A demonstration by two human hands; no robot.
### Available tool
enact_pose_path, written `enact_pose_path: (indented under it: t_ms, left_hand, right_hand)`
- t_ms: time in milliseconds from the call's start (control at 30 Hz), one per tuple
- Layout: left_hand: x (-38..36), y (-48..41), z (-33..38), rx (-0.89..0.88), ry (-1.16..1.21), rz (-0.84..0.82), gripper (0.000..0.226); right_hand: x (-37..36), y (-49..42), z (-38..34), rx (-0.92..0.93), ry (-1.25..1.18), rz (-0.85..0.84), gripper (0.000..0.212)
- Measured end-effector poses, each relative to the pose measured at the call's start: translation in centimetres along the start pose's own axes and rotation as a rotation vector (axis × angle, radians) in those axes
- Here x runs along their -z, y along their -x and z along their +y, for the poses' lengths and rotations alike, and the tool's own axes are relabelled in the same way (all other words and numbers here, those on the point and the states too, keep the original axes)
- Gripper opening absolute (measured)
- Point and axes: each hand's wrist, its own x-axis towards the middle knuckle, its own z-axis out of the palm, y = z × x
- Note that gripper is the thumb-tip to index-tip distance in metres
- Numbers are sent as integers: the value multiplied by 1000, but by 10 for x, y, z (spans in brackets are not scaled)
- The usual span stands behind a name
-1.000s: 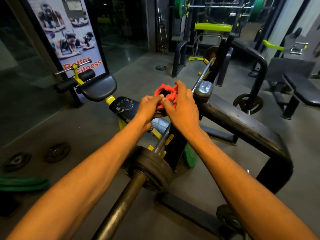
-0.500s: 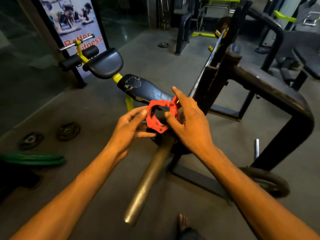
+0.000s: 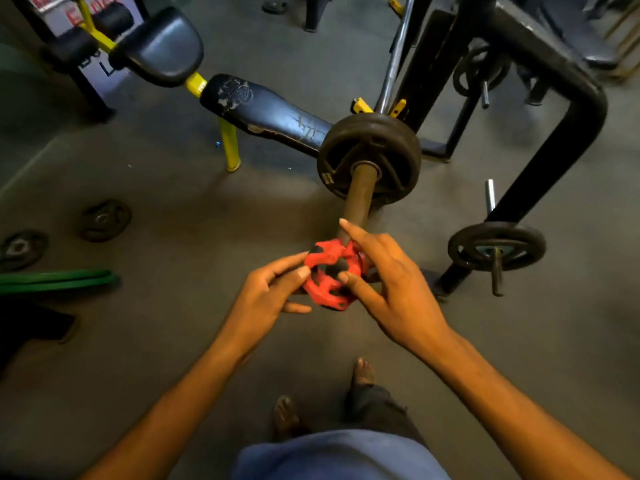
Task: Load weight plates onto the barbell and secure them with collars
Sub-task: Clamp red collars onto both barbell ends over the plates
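Note:
A red collar (image 3: 329, 271) is at the near end of the barbell sleeve (image 3: 358, 192), which points toward me. My left hand (image 3: 270, 289) pinches the collar's left rim and my right hand (image 3: 388, 282) holds its right side, thumb on the front and index finger stretched over the sleeve. I cannot tell whether the ring is over the sleeve tip. Further up the sleeve sits a black weight plate (image 3: 369, 157) against the barbell's thin shaft (image 3: 394, 60), which rests on the black rack (image 3: 554, 98).
A black padded bench (image 3: 263, 112) with yellow legs lies left of the plate. Two small plates (image 3: 104, 220) and a green plate (image 3: 59, 280) lie on the floor at left. A plate (image 3: 497, 245) hangs on a rack peg at right. My bare feet (image 3: 362, 372) stand below.
Both hands drew the red collar back along the sleeve toward me, from beside the plate to the sleeve's near end. My head tilted down, bringing my feet into view.

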Motion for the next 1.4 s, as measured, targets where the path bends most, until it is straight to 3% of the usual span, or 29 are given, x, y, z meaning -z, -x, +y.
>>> enact_pose_path:
  t_ms: [167, 433, 900, 1067, 1200, 1300, 1400]
  left_hand:
    - [-3, 25, -19, 40, -4, 24, 53]
    - [-9, 30, -39, 135, 25, 41, 24]
    - [-14, 17, -72, 97, 130, 4, 41]
    - [-17, -21, -65, 44, 87, 61, 42]
    - [-24, -53, -56, 74, 110, 67, 42]
    - [-32, -69, -50, 119, 132, 53, 36]
    - [-38, -86, -44, 162, 96, -4, 33]
  right_hand:
    - [-16, 32, -7, -6, 26, -6, 67]
    - [-42, 49, 9, 27, 175, -54, 67]
    - [-61, 60, 36, 137, 152, 38, 58]
    - [-58, 37, 46, -17, -73, 141, 58]
    - [-53, 17, 57, -410, -305, 265, 66]
    - [-54, 3, 66, -655, -574, 284, 38]
    - [-51, -16, 70, -710, -746, 252, 26]
